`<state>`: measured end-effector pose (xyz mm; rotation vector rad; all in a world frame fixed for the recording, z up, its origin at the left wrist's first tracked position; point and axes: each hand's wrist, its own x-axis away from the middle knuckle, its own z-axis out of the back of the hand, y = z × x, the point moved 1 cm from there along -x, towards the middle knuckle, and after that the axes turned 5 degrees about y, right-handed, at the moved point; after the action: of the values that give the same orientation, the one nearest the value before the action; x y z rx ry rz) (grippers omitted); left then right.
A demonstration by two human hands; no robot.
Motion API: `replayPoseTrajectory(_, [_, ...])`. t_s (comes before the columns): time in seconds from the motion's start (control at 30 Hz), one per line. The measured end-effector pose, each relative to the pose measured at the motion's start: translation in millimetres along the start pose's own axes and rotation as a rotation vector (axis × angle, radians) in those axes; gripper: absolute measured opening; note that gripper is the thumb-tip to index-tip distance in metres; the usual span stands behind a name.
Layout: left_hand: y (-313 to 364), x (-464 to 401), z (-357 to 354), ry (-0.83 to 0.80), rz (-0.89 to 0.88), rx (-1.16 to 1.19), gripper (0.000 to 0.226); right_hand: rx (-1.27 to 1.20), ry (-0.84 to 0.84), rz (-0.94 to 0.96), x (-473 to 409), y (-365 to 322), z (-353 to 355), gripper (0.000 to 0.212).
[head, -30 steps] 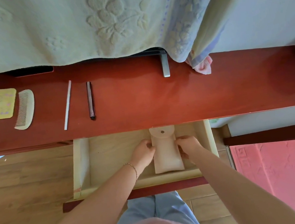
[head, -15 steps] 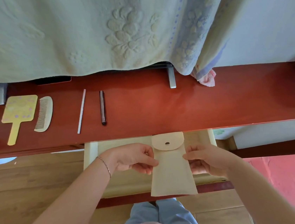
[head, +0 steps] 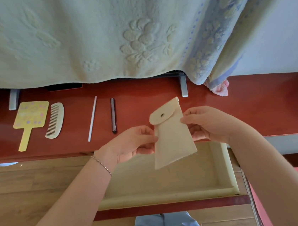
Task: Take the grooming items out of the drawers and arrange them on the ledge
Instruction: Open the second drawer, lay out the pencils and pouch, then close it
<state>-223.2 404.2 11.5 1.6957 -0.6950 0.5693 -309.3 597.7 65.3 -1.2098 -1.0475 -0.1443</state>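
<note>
Two hands hold a small cream pouch [head: 171,134] up in the air, above the front edge of the red ledge [head: 255,108] and partly over the open drawer [head: 225,189]. The left hand [head: 131,142] pinches the pouch's left edge between thumb and fingers. The right hand [head: 208,122] pinches the right edge the same way. The pouch hangs a bit tilted, with its flap end up and away from the person.

The pouch looks like soft cloth — thin, light and floppy. Its bottom edge looks a little frayed. It does not look slippery, and it does not look like it would break. The flap [head: 161,115] is folded down, and there is a dark snap in the middle of it. Holding it by both side edges seems a good way, because one pinch alone would let it flop. It looks flat, but I cannot tell if anything is inside.

The drawer is pulled out, and its pale bottom looks bare where it can be seen — the arms and pouch hide some of it.

On the ledge, four things already lie in a row, well apart from the pouch: a yellow hand mirror [head: 31,119], a pale comb [head: 55,120] just beside it, a thin white stick [head: 92,118] and a dark stick [head: 113,115]. There is bare room on the ledge to the right of the dark stick for the pouch.
</note>
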Motion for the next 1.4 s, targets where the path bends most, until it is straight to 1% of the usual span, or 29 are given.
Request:
replayPoseTrajectory(0.07, [7,-9,11,0.158,-0.048,0.037,0.007,0.004,0.082,0.015,-20,-4,-4,0.006])
replayPoseTrajectory(0.1, [10,-15,16,0.227,-0.064,0.013,0.008,0.024,0.113,0.018,-32,-4,-7,0.006])
replayPoseTrajectory(0.13, [13,-21,23,0.289,-0.076,-0.045,0.011,0.05,0.134,0.019,-45,-4,-10,0.005])
replayPoseTrajectory(0.27, [23,-37,37,0.487,-0.146,-0.419,0.03,0.101,0.26,0.021,-90,-3,-26,0.007])
replayPoseTrajectory(0.37, [28,-36,34,0.52,-0.262,-0.579,0.034,0.12,0.396,0.04,-112,-1,-33,0.009])
replayPoseTrajectory(0.43, [25,-37,33,0.528,-0.296,-0.697,0.033,0.243,0.482,0.092,-121,3,-34,0.004])
replayPoseTrajectory(0.5, [19,-38,32,0.534,-0.277,-0.805,0.021,0.329,0.506,0.125,-120,8,-35,0.004])
replayPoseTrajectory(0.53, [15,-37,30,0.54,-0.264,-0.849,0.014,0.353,0.498,0.136,-117,11,-36,0.009])
replayPoseTrajectory(0.57, [11,-34,28,0.559,-0.273,-0.883,0.014,0.384,0.488,0.16,-112,14,-36,0.015])
replayPoseTrajectory(0.6, [6,-30,24,0.608,-0.316,-0.903,0.02,0.43,0.495,0.216,-105,18,-37,0.021])
replayPoseTrajectory(0.63, [1,-26,19,0.677,-0.412,-0.919,0.026,0.488,0.526,0.305,-96,22,-38,0.025])
replayPoseTrajectory(0.67, [-3,-18,13,0.735,-0.557,-0.953,0.026,0.552,0.563,0.42,-84,29,-38,0.027])
replayPoseTrajectory(0.7, [-8,-11,7,0.753,-0.711,-1.009,0.023,0.62,0.591,0.551,-71,37,-38,0.027])
replayPoseTrajectory(0.73, [-15,-7,1,0.735,-0.861,-1.073,0.02,0.696,0.597,0.674,-59,50,-38,0.028])
replayPoseTrajectory(0.77, [-24,-3,-4,0.678,-0.988,-1.14,0.018,0.791,0.585,0.761,-49,65,-38,0.032])
replayPoseTrajectory(0.8, [-36,-3,-8,0.59,-1.06,-1.216,0.022,0.902,0.564,0.806,-41,82,-36,0.04])
replayPoseTrajectory(0.83, [-49,-2,-14,0.493,-1.078,-1.304,0.03,1.029,0.527,0.798,-36,100,-34,0.051])
replayPoseTrajectory(0.9, [-77,-2,-24,0.31,-1.021,-1.479,0.056,1.258,0.447,0.724,-26,131,-30,0.074])
replayPoseTrajectory(0.93, [-90,-2,-27,0.236,-0.984,-1.554,0.069,1.333,0.416,0.69,-22,145,-29,0.084])
replayPoseTrajectory(1.03, [-122,-2,-34,0.091,-0.878,-1.693,0.096,1.462,0.323,0.603,-9,176,-27,0.104])
replayPoseTrajectory(1.13, [-140,0,-35,0.03,-0.788,-1.756,0.111,1.507,0.24,0.548,-2,196,-23,0.115])
replayPoseTrajectory(1.23, [-148,3,-35,0.043,-0.725,-1.785,0.117,1.515,0.192,0.551,2,205,-22,0.119])
replayPoseTrajectory(1.3, [-148,4,-37,0.06,-0.728,-1.779,0.117,1.54,0.168,0.569,4,207,-23,0.121])
replayPoseTrajectory(1.4, [-145,4,-39,0.082,-0.751,-1.779,0.116,1.56,0.179,0.593,4,204,-24,0.123])
